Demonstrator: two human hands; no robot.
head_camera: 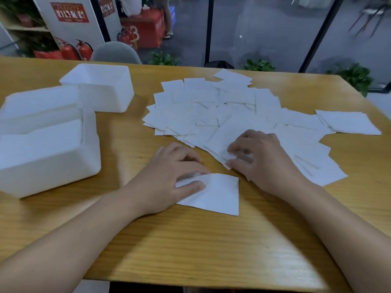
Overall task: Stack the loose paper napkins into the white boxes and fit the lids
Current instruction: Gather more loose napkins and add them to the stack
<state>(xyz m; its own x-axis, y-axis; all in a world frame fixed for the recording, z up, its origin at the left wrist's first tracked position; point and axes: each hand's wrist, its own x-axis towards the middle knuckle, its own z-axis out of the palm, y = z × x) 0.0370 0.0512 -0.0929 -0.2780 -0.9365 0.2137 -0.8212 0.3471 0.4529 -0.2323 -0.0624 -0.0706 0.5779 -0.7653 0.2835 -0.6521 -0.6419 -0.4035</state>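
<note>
Fingers of left hand flat on napkin, thumb beneath.

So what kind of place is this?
Probably an office or shop lobby: a wooden table by glass walls, red fire extinguishers and a printed banner behind, potted plants along the floor.
</note>
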